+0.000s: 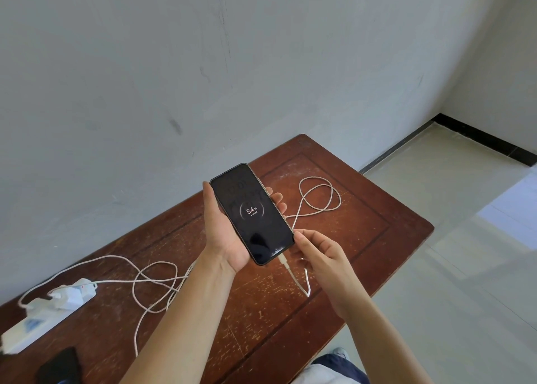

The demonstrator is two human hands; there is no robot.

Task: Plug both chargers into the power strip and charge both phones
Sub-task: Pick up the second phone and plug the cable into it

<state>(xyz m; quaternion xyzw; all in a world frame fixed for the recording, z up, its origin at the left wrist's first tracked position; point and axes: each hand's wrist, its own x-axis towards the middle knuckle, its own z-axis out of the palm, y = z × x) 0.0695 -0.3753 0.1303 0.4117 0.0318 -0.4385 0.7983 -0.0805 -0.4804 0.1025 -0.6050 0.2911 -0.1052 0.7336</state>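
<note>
My left hand point(223, 229) holds a black phone point(251, 213) above the table, screen up, showing a charging ring and 54%. A white cable connector point(286, 264) is plugged into the phone's bottom end. My right hand point(318, 255) is at the phone's lower right corner with the white cable point(306, 282) running through its fingers. The white power strip point(43, 314) lies at the table's left end with two white chargers point(68, 293) plugged in. A second black phone point(59, 366) lies at the bottom left, partly cut off by the frame.
The brown wooden table point(377, 218) stands against a white wall. White cables loop across it, one loop point(319, 194) at the far right, a tangle point(157, 285) in the middle. Pale tiled floor point(436, 267) lies to the right.
</note>
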